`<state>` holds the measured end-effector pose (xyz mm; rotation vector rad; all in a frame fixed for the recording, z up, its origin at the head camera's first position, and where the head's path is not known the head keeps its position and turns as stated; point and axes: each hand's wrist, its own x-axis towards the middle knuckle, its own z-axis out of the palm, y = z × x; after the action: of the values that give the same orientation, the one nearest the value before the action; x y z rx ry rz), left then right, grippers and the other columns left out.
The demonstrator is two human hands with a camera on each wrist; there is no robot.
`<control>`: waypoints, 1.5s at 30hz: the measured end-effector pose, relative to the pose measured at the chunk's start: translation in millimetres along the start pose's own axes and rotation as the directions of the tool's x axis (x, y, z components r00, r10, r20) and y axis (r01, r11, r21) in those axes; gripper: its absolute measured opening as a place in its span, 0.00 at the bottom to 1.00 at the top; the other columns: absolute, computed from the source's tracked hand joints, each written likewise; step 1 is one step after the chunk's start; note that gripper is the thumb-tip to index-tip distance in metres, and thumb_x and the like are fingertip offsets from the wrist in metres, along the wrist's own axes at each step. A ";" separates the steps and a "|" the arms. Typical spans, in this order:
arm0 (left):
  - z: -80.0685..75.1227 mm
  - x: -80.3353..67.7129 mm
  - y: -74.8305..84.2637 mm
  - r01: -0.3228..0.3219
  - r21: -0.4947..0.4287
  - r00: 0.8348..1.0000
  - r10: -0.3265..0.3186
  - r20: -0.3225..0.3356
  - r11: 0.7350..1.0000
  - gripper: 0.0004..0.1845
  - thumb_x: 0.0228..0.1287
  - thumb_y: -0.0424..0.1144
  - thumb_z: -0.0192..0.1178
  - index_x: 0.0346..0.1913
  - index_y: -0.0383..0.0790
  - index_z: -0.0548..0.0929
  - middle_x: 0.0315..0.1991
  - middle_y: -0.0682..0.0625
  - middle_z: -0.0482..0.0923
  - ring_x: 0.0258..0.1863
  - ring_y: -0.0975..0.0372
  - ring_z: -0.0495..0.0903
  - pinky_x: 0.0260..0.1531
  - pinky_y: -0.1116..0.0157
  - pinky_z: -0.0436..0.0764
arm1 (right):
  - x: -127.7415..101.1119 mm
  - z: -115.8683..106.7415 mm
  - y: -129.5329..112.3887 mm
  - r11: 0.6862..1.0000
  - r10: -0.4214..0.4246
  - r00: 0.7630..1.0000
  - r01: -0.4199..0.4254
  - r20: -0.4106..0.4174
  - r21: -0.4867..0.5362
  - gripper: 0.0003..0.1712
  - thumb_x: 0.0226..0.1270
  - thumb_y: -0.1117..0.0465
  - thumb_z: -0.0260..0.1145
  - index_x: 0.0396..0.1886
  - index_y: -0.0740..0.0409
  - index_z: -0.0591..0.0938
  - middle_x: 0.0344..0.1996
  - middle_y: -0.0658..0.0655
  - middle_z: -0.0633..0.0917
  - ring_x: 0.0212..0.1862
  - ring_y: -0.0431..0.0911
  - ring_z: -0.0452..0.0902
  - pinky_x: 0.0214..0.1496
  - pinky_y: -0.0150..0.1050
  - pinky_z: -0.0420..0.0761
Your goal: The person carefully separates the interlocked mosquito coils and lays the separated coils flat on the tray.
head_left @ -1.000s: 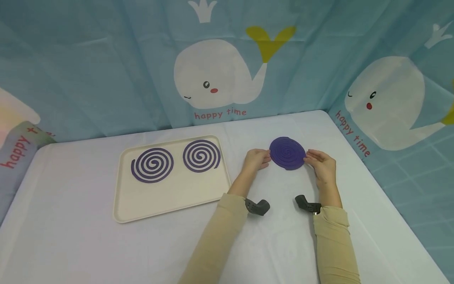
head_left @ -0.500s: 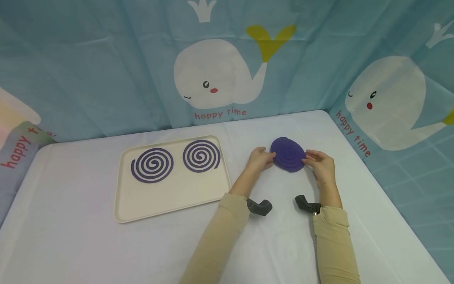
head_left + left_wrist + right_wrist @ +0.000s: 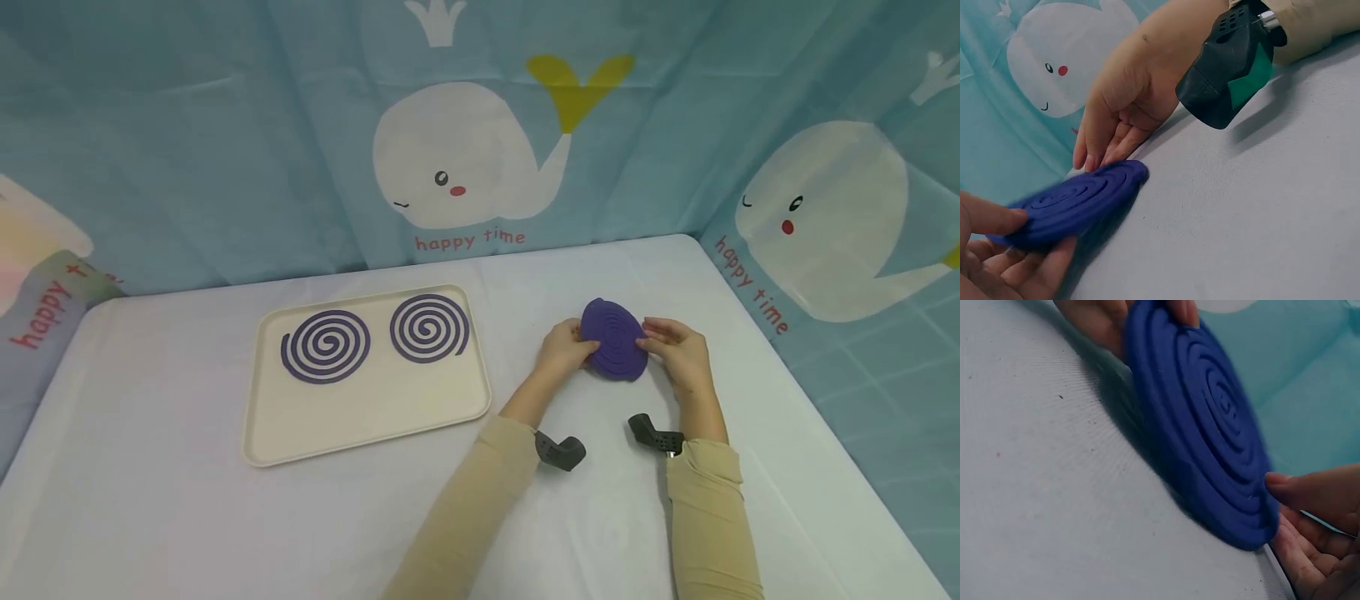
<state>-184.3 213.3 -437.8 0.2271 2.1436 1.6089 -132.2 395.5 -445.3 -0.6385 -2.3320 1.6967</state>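
Observation:
A purple mosquito coil disc (image 3: 615, 343), its spirals packed tight together, is held tilted above the white cloth. My left hand (image 3: 561, 352) pinches its left side, thumb on the upper face and fingers beneath, as the left wrist view also shows on the coil disc (image 3: 1079, 200). At the opposite edge my right hand (image 3: 681, 354) pinches the rim. In the right wrist view the right thumb (image 3: 1310, 490) presses near the rim of the disc (image 3: 1210, 425), with curled fingers under it.
A cream tray (image 3: 360, 417) lies to the left, bearing two separated purple mosquito coils, one at left (image 3: 327, 347) and one at right (image 3: 429, 328). A whale-printed curtain (image 3: 300, 208) stands behind and to the right of the cloth-covered table (image 3: 172, 517).
The left hand has moved right and its thumb now lies farther over the disc. The disc has tipped and shifted slightly toward the person. The right hand has barely moved; the tray coils stay put.

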 end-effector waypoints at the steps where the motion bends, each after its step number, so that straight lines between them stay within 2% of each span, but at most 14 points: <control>1: -1.2 -1.3 0.1 -0.006 -0.003 1.000 0.006 -0.005 1.000 0.17 0.61 0.31 0.61 0.53 0.30 0.76 0.43 0.40 0.82 0.35 0.57 0.83 0.28 0.70 0.82 | -0.1 0.3 -0.3 1.000 -0.008 1.000 0.008 0.002 0.006 0.27 0.58 0.71 0.67 0.57 0.72 0.73 0.44 0.49 0.82 0.41 0.32 0.77 0.45 0.20 0.76; 5: -8.7 -6.1 -1.6 -0.006 -0.056 1.000 0.005 -0.010 0.998 0.17 0.61 0.29 0.60 0.54 0.32 0.76 0.45 0.39 0.82 0.37 0.54 0.84 0.27 0.70 0.83 | -1.0 2.9 -2.1 0.997 -0.037 0.999 0.035 0.040 0.062 0.28 0.57 0.70 0.69 0.57 0.73 0.73 0.37 0.40 0.82 0.41 0.33 0.77 0.45 0.20 0.76; 8: -17.5 -10.6 -3.4 0.002 -0.150 1.000 0.000 0.015 0.989 0.18 0.61 0.28 0.59 0.55 0.31 0.75 0.44 0.38 0.82 0.36 0.53 0.84 0.29 0.69 0.83 | -2.5 6.2 -4.1 0.993 -0.048 0.994 0.038 0.094 0.109 0.26 0.58 0.67 0.70 0.55 0.70 0.75 0.35 0.39 0.82 0.41 0.34 0.77 0.44 0.21 0.77; 10: -25.2 -14.2 -5.5 0.001 -0.242 0.999 0.007 0.036 0.970 0.18 0.61 0.27 0.58 0.55 0.31 0.75 0.44 0.38 0.82 0.37 0.53 0.84 0.31 0.68 0.84 | -3.3 9.9 -5.4 0.987 -0.038 0.990 0.016 0.136 0.159 0.21 0.58 0.63 0.70 0.51 0.63 0.78 0.36 0.41 0.82 0.41 0.34 0.77 0.44 0.22 0.77; 13: -39.2 -20.8 -8.1 0.012 -0.377 0.998 0.013 0.063 0.926 0.19 0.63 0.26 0.56 0.57 0.30 0.73 0.46 0.38 0.81 0.39 0.52 0.84 0.36 0.66 0.84 | -6.1 17.9 -10.2 0.968 -0.038 0.978 -0.014 0.203 0.249 0.11 0.61 0.61 0.68 0.43 0.54 0.80 0.36 0.44 0.82 0.40 0.35 0.78 0.43 0.24 0.78; 16: -56.5 -30.2 -10.5 0.018 -0.446 0.997 0.015 0.070 0.895 0.19 0.64 0.27 0.56 0.58 0.30 0.72 0.46 0.39 0.81 0.39 0.54 0.84 0.38 0.65 0.83 | -11.4 29.5 -17.3 0.948 -0.072 0.962 -0.016 0.264 0.317 0.03 0.65 0.62 0.64 0.38 0.50 0.81 0.35 0.45 0.82 0.38 0.36 0.78 0.43 0.26 0.79; 20: -75.9 -41.5 -14.1 0.007 -0.496 0.998 0.028 0.063 0.868 0.19 0.64 0.27 0.55 0.59 0.30 0.72 0.47 0.37 0.81 0.35 0.58 0.84 0.38 0.65 0.83 | -19.6 43.8 -27.9 0.936 -0.147 0.934 0.024 0.326 0.351 0.09 0.69 0.65 0.59 0.35 0.47 0.83 0.35 0.45 0.83 0.37 0.36 0.79 0.43 0.27 0.79; 23: -87.5 -49.9 -16.4 -0.006 -0.511 0.998 0.038 0.052 0.860 0.19 0.64 0.27 0.55 0.59 0.29 0.72 0.46 0.36 0.81 0.31 0.62 0.83 0.36 0.66 0.84 | -26.2 54.0 -36.1 0.930 -0.186 0.914 0.046 0.359 0.364 0.13 0.68 0.67 0.58 0.35 0.45 0.84 0.34 0.45 0.84 0.37 0.36 0.79 0.44 0.27 0.79; 30: -109.4 -67.2 -18.2 -0.037 -0.508 0.996 0.070 0.046 0.860 0.20 0.64 0.27 0.55 0.59 0.29 0.71 0.43 0.35 0.81 0.28 0.64 0.83 0.32 0.69 0.83 | -38.8 77.4 -49.4 0.938 -0.206 0.894 0.064 0.399 0.341 0.13 0.65 0.71 0.59 0.36 0.49 0.83 0.32 0.46 0.86 0.36 0.38 0.82 0.44 0.29 0.80; 35: -125.0 -78.2 -19.9 -0.079 -0.470 0.996 0.083 -0.011 0.879 0.22 0.63 0.27 0.56 0.60 0.28 0.70 0.45 0.34 0.80 0.29 0.64 0.82 0.31 0.69 0.83 | -49.8 96.9 -57.0 0.930 -0.234 0.887 0.085 0.399 0.357 0.11 0.63 0.73 0.60 0.40 0.55 0.81 0.35 0.46 0.86 0.39 0.39 0.82 0.45 0.30 0.80; 38: -133.5 -85.5 -23.4 -0.092 -0.458 0.996 0.079 -0.048 0.884 0.24 0.62 0.27 0.58 0.61 0.28 0.70 0.48 0.33 0.79 0.34 0.61 0.83 0.32 0.69 0.82 | -56.5 109.8 -63.3 0.923 -0.236 0.884 0.075 0.404 0.377 0.10 0.63 0.74 0.60 0.41 0.58 0.81 0.35 0.47 0.86 0.39 0.39 0.82 0.45 0.31 0.81; 42: -143.8 -96.9 -29.4 -0.093 -0.464 0.995 0.060 -0.086 0.881 0.27 0.59 0.28 0.60 0.62 0.28 0.69 0.53 0.33 0.76 0.46 0.51 0.81 0.42 0.64 0.82 | -63.7 127.8 -72.7 0.926 -0.232 0.875 0.064 0.426 0.372 0.11 0.62 0.74 0.60 0.44 0.67 0.79 0.34 0.47 0.86 0.39 0.40 0.82 0.46 0.32 0.80; 45: -152.0 -105.3 -33.0 -0.113 -0.394 0.988 0.063 -0.138 0.912 0.28 0.57 0.30 0.63 0.61 0.28 0.70 0.55 0.34 0.75 0.52 0.47 0.77 0.49 0.59 0.80 | -69.0 140.7 -81.0 0.935 -0.241 0.858 0.081 0.453 0.345 0.16 0.61 0.73 0.60 0.49 0.76 0.76 0.35 0.47 0.85 0.41 0.41 0.81 0.48 0.33 0.79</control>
<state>-154.0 30.2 -409.0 0.0959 1.8518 2.1210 -144.9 223.5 -408.5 0.0671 -2.2314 2.2853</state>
